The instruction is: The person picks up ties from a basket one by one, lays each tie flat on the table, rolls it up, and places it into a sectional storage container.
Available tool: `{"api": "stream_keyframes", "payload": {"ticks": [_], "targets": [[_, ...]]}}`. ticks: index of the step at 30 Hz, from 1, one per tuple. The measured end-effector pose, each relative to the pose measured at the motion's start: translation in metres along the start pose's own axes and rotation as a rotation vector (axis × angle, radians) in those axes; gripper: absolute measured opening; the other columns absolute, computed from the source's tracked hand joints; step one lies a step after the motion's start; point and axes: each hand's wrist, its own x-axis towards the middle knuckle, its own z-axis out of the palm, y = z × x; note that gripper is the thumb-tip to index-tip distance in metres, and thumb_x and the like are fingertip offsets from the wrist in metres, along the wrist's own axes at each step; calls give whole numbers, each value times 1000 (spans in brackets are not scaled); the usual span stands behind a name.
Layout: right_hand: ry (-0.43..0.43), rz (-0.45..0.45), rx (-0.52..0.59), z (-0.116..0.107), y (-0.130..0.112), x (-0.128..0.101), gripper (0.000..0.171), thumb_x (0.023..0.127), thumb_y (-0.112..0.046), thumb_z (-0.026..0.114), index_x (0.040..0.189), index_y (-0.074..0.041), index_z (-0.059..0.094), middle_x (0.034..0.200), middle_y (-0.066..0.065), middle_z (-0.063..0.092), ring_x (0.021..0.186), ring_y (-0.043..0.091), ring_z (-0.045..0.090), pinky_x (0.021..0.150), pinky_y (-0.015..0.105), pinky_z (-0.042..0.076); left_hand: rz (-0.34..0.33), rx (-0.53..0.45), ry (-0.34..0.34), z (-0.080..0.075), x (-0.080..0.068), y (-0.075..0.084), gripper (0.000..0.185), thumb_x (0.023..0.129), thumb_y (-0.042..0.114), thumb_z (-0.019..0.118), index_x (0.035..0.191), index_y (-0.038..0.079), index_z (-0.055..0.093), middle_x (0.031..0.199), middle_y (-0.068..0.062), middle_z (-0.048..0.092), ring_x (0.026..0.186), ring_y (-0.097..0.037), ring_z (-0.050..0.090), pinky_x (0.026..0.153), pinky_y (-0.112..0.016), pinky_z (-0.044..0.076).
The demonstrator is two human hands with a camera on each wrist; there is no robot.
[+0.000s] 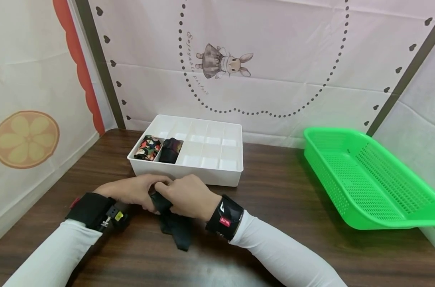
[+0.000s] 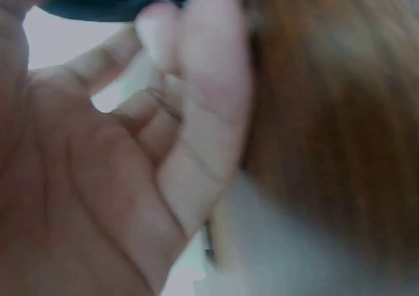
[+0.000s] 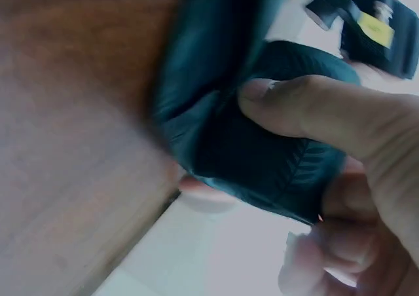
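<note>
- Dark sock (image 1: 176, 227) lies on the brown table (image 1: 274, 191), and we hold its top end with both hands.
- Our right hand (image 1: 188, 197) curls round the sock; in the right wrist view our thumb (image 3: 308, 106) presses down on the rolled dark sock (image 3: 255, 145), with the other fingers under it.
- Our left hand (image 1: 134, 191) meets the right one, and its fingers bend onto the same end of the sock.
- In the left wrist view our left hand (image 2: 111, 178) is blurry, its fingers curled, with a bit of dark cloth (image 2: 111, 1) at the fingertips.
- The loose end of the sock hangs back from our fingers, toward our sleeves, flat on the table.
- Just past our fingertips sits a white box (image 1: 210, 175) with many little rooms.
- A bright patterned roll (image 1: 148, 147) and a black roll (image 1: 170, 150) sit side by side in the two rooms nearest our left fingers.
- A green basket (image 1: 364, 179) stands well apart, off to the side of our right hand.
</note>
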Motion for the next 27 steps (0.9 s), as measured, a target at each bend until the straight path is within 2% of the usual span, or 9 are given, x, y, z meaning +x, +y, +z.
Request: {"api": "stream_keyframes", "payload": {"ticks": [4, 5, 8, 11, 14, 19, 23, 27], "targets": [[48, 13, -18, 5, -7, -1, 41, 89, -34, 85, 120, -17, 65, 76, -8, 67, 63, 9, 63, 52, 26, 48, -22, -78, -45, 0, -2, 0, 73, 83, 3, 86, 146, -1, 51, 131, -16, 65, 110, -30, 64, 93, -37, 56], [51, 14, -13, 6, -8, -1, 39, 90, -33, 84, 120, -17, 65, 77, -8, 67, 63, 9, 63, 52, 26, 48, -25, -83, -50, 0, -2, 0, 70, 83, 4, 86, 145, -2, 53, 130, -16, 66, 110, -31, 64, 93, -37, 56], [29, 1, 18, 4, -5, -1, 40, 91, -30, 83, 123, -15, 65, 86, -6, 71, 72, 8, 66, 58, 25, 52, -18, -40, -28, 0, -4, 0, 59, 86, 6, 84, 139, 0, 57, 121, -14, 68, 97, -28, 67, 81, -36, 59], [-50, -20, 88, -1, 1, 0, 42, 93, -27, 81, 129, -15, 65, 101, -5, 73, 84, 8, 68, 70, 25, 55, 6, 38, -4, 1, -3, -2, 50, 89, 9, 84, 134, 4, 62, 113, -12, 67, 81, -24, 67, 66, -35, 59], [-103, -30, 139, -7, 7, -1, 46, 93, -24, 80, 136, -17, 66, 114, -5, 73, 93, 8, 67, 77, 27, 56, 31, 80, 3, 1, -2, -3, 51, 89, 11, 84, 135, 9, 63, 115, -11, 66, 79, -23, 67, 61, -35, 59], [-73, -10, 74, -10, 8, -1, 44, 91, -29, 83, 130, -16, 69, 106, -6, 75, 93, 7, 69, 76, 27, 56, 45, 87, 29, 0, -1, -3, 49, 89, 10, 84, 132, 8, 61, 117, -14, 63, 82, -25, 66, 59, -35, 58], [-43, 9, 20, -5, 6, -1, 41, 89, -34, 86, 123, -17, 70, 102, -5, 75, 92, 8, 70, 74, 27, 57, 25, 69, 29, -1, -1, 0, 48, 88, 7, 84, 130, 6, 62, 116, -13, 63, 84, -26, 65, 61, -35, 58], [15, 28, -18, -1, 3, -2, 43, 87, -37, 88, 121, -17, 70, 100, -6, 75, 89, 10, 71, 70, 27, 56, 8, 97, 27, -3, -2, 3, 54, 82, 4, 87, 131, 7, 64, 119, -8, 64, 98, -27, 63, 81, -31, 56]]}}
